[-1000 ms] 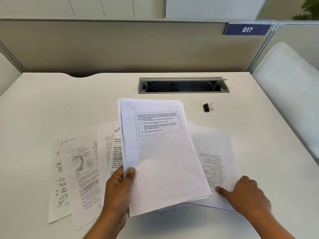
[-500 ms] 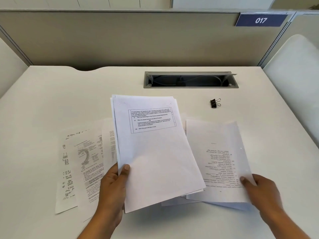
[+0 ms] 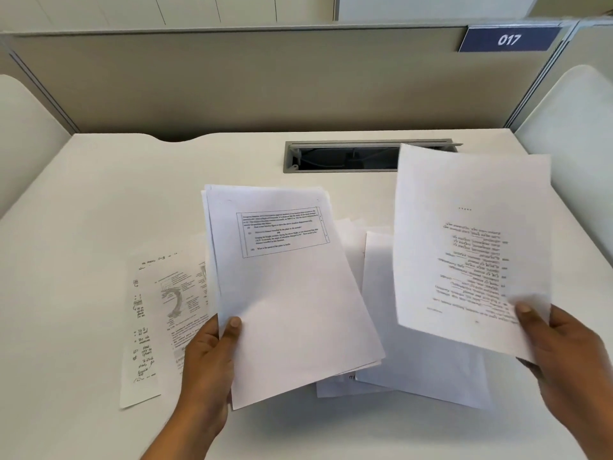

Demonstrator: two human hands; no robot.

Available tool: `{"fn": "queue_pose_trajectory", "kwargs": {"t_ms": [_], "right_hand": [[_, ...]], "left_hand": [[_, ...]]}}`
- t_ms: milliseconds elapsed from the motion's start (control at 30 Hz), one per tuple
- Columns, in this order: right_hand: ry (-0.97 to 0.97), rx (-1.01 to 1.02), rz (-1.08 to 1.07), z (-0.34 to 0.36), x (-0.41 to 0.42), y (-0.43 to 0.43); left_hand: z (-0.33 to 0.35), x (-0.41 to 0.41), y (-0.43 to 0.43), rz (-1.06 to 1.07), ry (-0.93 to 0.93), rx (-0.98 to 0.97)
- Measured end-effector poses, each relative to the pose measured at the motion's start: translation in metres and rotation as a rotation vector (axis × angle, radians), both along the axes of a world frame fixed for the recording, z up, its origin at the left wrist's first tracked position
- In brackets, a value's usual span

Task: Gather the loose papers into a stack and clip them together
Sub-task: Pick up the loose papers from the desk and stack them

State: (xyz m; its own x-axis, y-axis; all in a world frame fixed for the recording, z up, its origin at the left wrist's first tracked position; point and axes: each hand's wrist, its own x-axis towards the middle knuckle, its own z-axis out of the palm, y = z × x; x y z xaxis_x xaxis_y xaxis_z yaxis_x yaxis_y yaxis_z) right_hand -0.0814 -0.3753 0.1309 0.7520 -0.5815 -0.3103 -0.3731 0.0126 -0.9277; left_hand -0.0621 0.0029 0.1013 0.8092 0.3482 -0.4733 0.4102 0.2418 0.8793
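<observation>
My left hand [image 3: 209,356] grips a stack of white papers [image 3: 292,303] by its lower left edge, held tilted above the desk; the top page has a boxed block of text. My right hand [image 3: 564,356] pinches a single sheet [image 3: 471,247] by its lower right corner and holds it raised off the desk, faint print showing through it. More loose sheets lie on the desk: printed pages with a diagram [image 3: 166,313] at the left and blank-looking sheets [image 3: 418,366] under the raised one. The binder clip is hidden behind the raised sheet.
The white desk [image 3: 99,200] has a grey cable slot [image 3: 341,157] at the back, partly covered by the raised sheet. A beige partition [image 3: 265,81] with a "017" sign [image 3: 509,39] stands behind. White chair backs sit at both sides.
My right hand has gripped the rightmost sheet and lifted it up off the desk, covering the binder clip. My left hand keeps holding the stack in about the same place.
</observation>
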Motion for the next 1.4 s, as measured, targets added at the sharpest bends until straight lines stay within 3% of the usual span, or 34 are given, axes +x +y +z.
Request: {"fn": "queue_pose_trajectory", "kwargs": {"t_ms": [500, 700, 833, 967, 1200, 1400], "right_hand": [[0.018, 0.171, 0.298, -0.016, 0.000, 0.095], [-0.018, 0.118, 0.361, -0.009, 0.002, 0.094], [-0.054, 0.103, 0.385, -0.003, 0.009, 0.092], [-0.114, 0.082, 0.428, 0.011, 0.026, 0.094], [-0.223, -0.049, 0.415, 0.029, 0.066, 0.107], [-0.310, 0.000, 0.402, 0.038, 0.079, 0.115]], "left_hand": [[0.023, -0.002, -0.048, -0.183, -0.042, -0.086], [0.031, 0.004, -0.045, -0.174, -0.059, -0.042], [0.032, 0.015, -0.036, -0.356, -0.101, -0.015], [0.036, 0.030, -0.030, -0.403, -0.138, 0.050], [0.049, 0.055, -0.039, -0.359, -0.262, 0.135], [0.053, 0.064, -0.046, -0.302, -0.339, 0.196]]}}
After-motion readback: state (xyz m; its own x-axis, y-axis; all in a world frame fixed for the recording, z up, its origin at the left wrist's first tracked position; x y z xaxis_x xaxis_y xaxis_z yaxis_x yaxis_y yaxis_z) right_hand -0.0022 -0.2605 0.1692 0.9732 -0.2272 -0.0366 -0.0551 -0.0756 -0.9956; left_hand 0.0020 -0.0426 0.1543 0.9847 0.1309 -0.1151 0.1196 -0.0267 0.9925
